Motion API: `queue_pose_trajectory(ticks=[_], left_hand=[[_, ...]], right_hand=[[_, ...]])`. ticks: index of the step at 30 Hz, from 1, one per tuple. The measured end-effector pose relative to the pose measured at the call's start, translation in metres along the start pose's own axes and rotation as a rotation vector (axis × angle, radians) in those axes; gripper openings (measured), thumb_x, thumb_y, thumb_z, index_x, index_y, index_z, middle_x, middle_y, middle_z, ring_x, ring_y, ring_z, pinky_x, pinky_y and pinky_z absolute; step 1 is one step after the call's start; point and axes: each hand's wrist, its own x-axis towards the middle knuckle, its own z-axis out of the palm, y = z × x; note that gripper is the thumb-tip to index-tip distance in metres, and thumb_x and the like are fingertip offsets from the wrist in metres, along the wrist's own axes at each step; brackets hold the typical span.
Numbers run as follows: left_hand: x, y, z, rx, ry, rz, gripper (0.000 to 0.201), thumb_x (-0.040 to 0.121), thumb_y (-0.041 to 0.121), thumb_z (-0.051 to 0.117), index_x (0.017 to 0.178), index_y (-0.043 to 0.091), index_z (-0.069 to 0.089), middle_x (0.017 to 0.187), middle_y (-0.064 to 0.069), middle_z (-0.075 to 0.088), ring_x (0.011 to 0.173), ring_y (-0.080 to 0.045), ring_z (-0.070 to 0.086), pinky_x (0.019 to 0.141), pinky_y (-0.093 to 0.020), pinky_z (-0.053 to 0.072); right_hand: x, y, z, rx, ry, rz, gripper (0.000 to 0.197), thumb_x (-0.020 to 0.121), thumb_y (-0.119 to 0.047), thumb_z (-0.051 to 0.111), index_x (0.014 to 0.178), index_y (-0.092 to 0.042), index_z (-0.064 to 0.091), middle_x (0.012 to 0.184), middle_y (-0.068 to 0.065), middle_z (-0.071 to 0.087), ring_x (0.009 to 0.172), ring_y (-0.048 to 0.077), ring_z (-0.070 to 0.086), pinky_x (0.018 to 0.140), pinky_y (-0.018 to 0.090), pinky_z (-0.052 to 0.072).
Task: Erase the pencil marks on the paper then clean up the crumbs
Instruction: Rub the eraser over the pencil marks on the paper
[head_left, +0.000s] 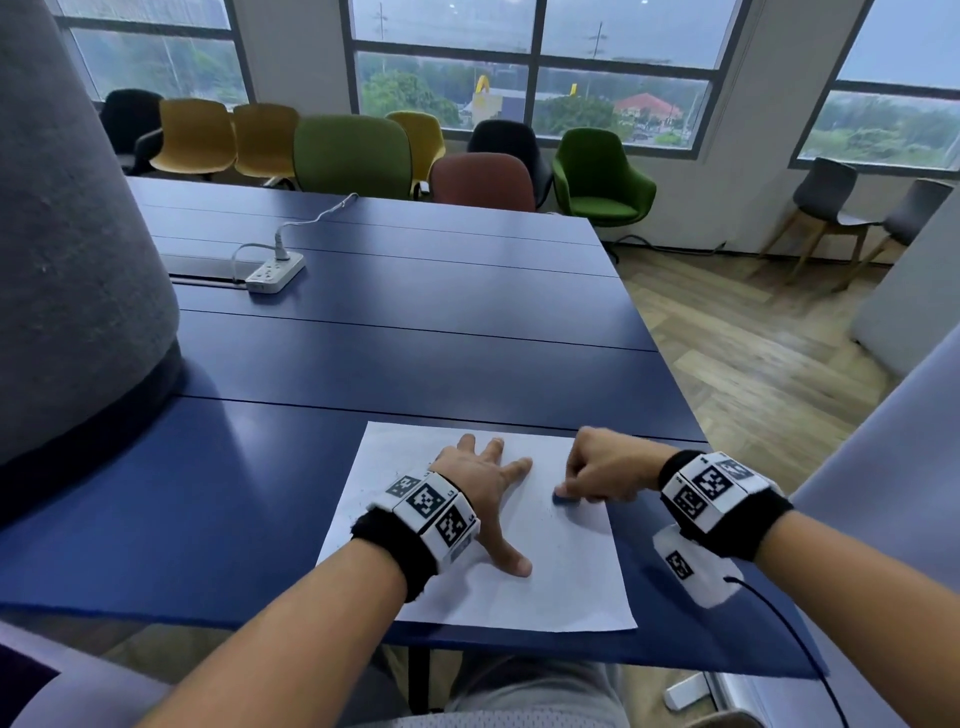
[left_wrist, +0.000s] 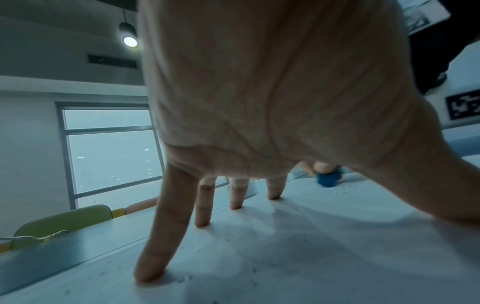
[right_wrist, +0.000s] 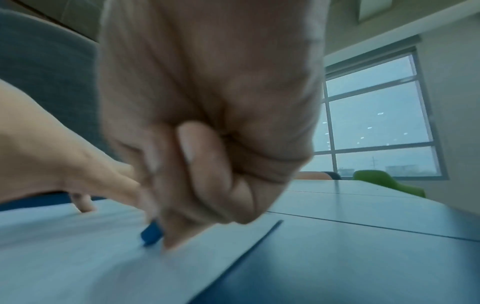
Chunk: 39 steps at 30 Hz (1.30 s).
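On the near edge of the blue table (head_left: 415, 322) a white sheet of paper (head_left: 545, 587) is lying flat. The left hand (head_left: 483, 483) is pressing on the paper with fingers spread and straight. Just right of it, the right hand (head_left: 608, 467) is pinching a blue eraser (head_left: 563, 500) with curled fingers, its tip touching the paper. Dark crumbs (left_wrist: 233, 240) are dotting the paper. Farther along the table a white power strip (head_left: 275, 271) is sitting. Beyond the table, coloured chairs (head_left: 353, 156) are lining the windows (head_left: 535, 62).
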Motion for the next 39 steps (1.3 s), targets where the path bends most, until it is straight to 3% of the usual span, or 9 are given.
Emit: queue_pose_trajectory(ticks=[2,7,12,17,22,27,31,36,39], left_hand=[[0.001,-0.001,0.001,-0.001,0.005,0.002,0.127,0.061,0.078,0.072,0.157,0.037,0.0,0.166,-0.005,-0.003,0.15,-0.039,-0.001,0.118,-0.05,0.018],[0.001,0.0,0.0,0.005,0.011,0.005,0.127,0.061,0.078,0.072,0.157,0.036,0.0,0.166,-0.006,-0.002,0.15,-0.04,-0.001,0.118,-0.049,0.019],[0.001,-0.001,0.001,0.01,0.021,0.006,0.127,0.061,0.078,0.072,0.157,0.035,0.001,0.166,-0.007,0.0,0.15,-0.039,0.002,0.117,-0.048,0.021],[0.001,-0.001,0.001,0.002,0.021,0.014,0.127,0.061,0.078,0.072,0.158,0.035,0.002,0.166,-0.008,0.001,0.149,-0.04,0.002,0.118,-0.047,0.019],[0.003,-0.003,0.003,-0.017,0.052,0.027,0.125,0.058,0.079,0.074,0.156,0.04,0.007,0.165,-0.008,0.008,0.149,-0.04,0.006,0.116,-0.048,0.023],[0.002,-0.001,0.002,0.011,0.027,0.009,0.128,0.06,0.079,0.072,0.157,0.035,0.002,0.166,-0.007,0.001,0.149,-0.04,0.002,0.118,-0.048,0.02],[0.003,-0.001,0.002,0.012,0.023,0.006,0.128,0.06,0.08,0.071,0.157,0.035,0.001,0.166,-0.007,0.0,0.15,-0.039,0.002,0.118,-0.049,0.021],[0.002,-0.001,0.002,-0.011,0.017,0.001,0.129,0.059,0.079,0.073,0.157,0.036,0.001,0.166,-0.006,-0.001,0.15,-0.039,0.0,0.118,-0.049,0.019],[0.002,-0.002,0.002,-0.006,0.021,0.002,0.128,0.059,0.079,0.072,0.157,0.036,0.002,0.166,-0.006,0.0,0.15,-0.038,0.001,0.118,-0.05,0.02]], right_hand=[[0.002,0.001,0.001,0.024,0.07,-0.023,0.028,0.085,-0.029,0.067,0.065,-0.008,0.066,0.053,0.001,0.055,0.036,0.01,0.042,0.037,0.017,0.035],[-0.01,-0.005,0.008,-0.072,-0.294,-0.022,0.022,0.085,-0.029,0.067,0.068,-0.016,0.068,0.054,-0.003,0.055,0.044,0.013,0.041,0.039,0.018,0.034],[0.014,-0.013,-0.004,0.007,-0.005,-0.02,0.026,0.083,-0.028,0.068,0.065,-0.01,0.067,0.054,0.001,0.054,0.041,0.014,0.043,0.04,0.019,0.036],[0.005,-0.027,0.001,-0.163,-0.29,-0.037,0.021,0.085,-0.03,0.067,0.066,-0.019,0.069,0.056,-0.002,0.053,0.042,0.011,0.042,0.04,0.016,0.036],[0.018,-0.032,-0.007,-0.05,-0.006,-0.041,0.024,0.083,-0.027,0.067,0.066,-0.01,0.069,0.054,0.001,0.054,0.046,0.017,0.045,0.045,0.023,0.04],[-0.007,-0.031,0.01,-0.204,-0.375,-0.036,0.021,0.086,-0.032,0.066,0.068,-0.021,0.071,0.052,-0.007,0.054,0.041,0.009,0.043,0.043,0.018,0.037],[-0.003,-0.024,0.007,-0.093,-0.2,-0.004,0.027,0.085,-0.03,0.067,0.078,-0.004,0.071,0.058,0.001,0.055,0.043,0.013,0.043,0.041,0.019,0.036],[-0.018,-0.028,0.02,-0.179,-0.355,-0.032,0.022,0.086,-0.034,0.067,0.071,-0.017,0.069,0.057,-0.002,0.056,0.046,0.012,0.045,0.044,0.019,0.038],[-0.01,-0.023,0.009,-0.103,-0.184,0.005,0.023,0.086,-0.032,0.067,0.075,-0.011,0.069,0.058,-0.001,0.055,0.046,0.013,0.044,0.042,0.019,0.037]])
